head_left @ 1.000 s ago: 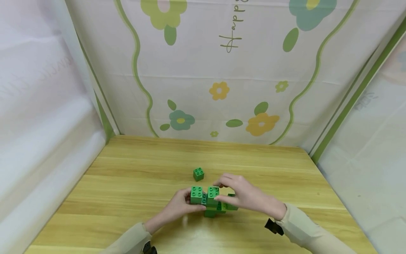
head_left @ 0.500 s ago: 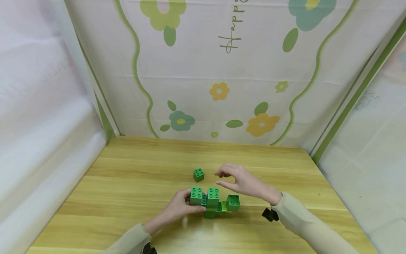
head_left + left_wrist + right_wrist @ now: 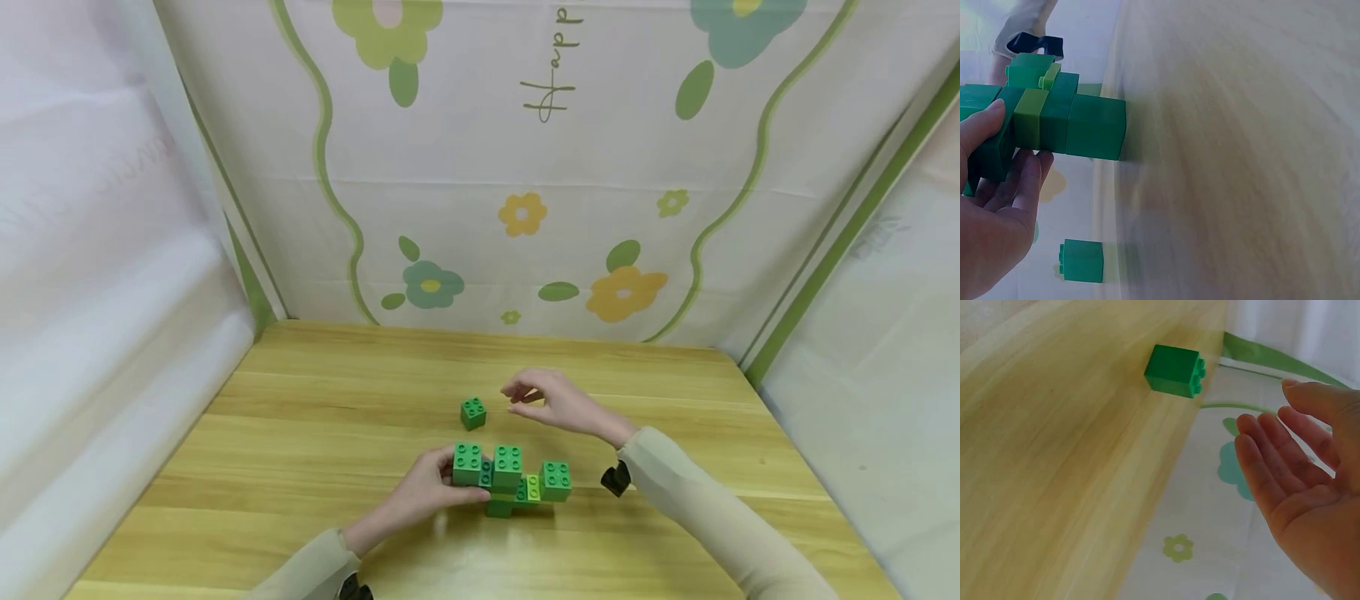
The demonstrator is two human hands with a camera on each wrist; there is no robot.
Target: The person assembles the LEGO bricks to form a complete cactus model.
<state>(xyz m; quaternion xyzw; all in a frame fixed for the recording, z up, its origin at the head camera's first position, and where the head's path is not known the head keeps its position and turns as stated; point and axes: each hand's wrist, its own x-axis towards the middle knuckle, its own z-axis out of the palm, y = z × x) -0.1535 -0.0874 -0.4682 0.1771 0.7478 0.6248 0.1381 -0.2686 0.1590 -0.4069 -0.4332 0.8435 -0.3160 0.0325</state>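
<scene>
My left hand (image 3: pixel 431 490) grips the left part of a structure of green toy building bricks (image 3: pixel 507 467), thumb on the near side. Dark green, bright green and lime pieces make it up, with square studded bricks on top. In the left wrist view the fingers curl under the brick structure (image 3: pixel 1054 122). A single green brick (image 3: pixel 473 413) stands apart on the table behind the structure, studs up. To its right hovers my right hand (image 3: pixel 558 402), fingers relaxed and holding nothing. The right wrist view shows this loose brick (image 3: pixel 1172 370) beyond the fingertips.
The wooden table (image 3: pixel 337 400) spreads around the bricks. A white cloth with printed flowers (image 3: pixel 622 292) hangs behind its far edge, and pale cloth walls (image 3: pixel 112 292) stand at both sides. Dark wrist devices (image 3: pixel 617 478) sit at both sleeves.
My right hand has let go of the structure's right side and moved up and back, toward the loose brick. My left hand and the structure have stayed in place.
</scene>
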